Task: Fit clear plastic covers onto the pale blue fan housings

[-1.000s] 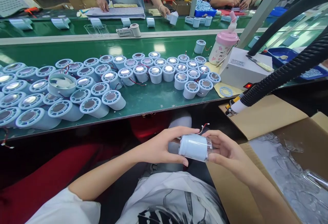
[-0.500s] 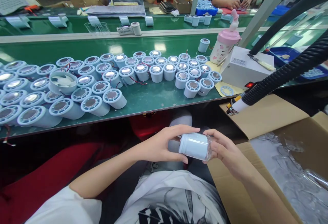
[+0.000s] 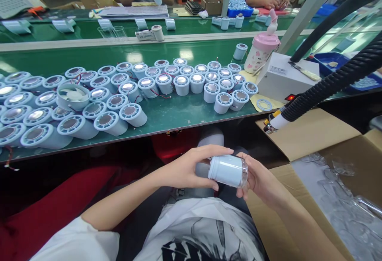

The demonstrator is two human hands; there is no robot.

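Over my lap, a light-blue cylindrical fan housing (image 3: pixel 224 170) lies on its side with a clear plastic cup (image 3: pixel 245 173) over its right part. My left hand (image 3: pixel 191 168) grips the housing's left end, fingers above and thumb below, with a gap at the palm. At the cup's closed end, my right hand (image 3: pixel 253 178) is curled against it, thumb near the top edge and fingertips below. The housing's far end faces are hidden from view.
Many similar fan housings (image 3: pixel 131 111) stand on the green bench (image 3: pixel 167 113), some with thin wires. To the right are an open carton (image 3: pixel 268 213) of clear cups, a black hose (image 3: pixel 322 90), a grey box (image 3: pixel 276 78) and a pink-lidded bottle (image 3: pixel 262 52). Two people work opposite.
My right hand has shifted slightly, its fingers sliding off the cup's side toward its end and below. My left hand and the housing stay put. Opposite, a person now holds a blue-and-clear object lower.
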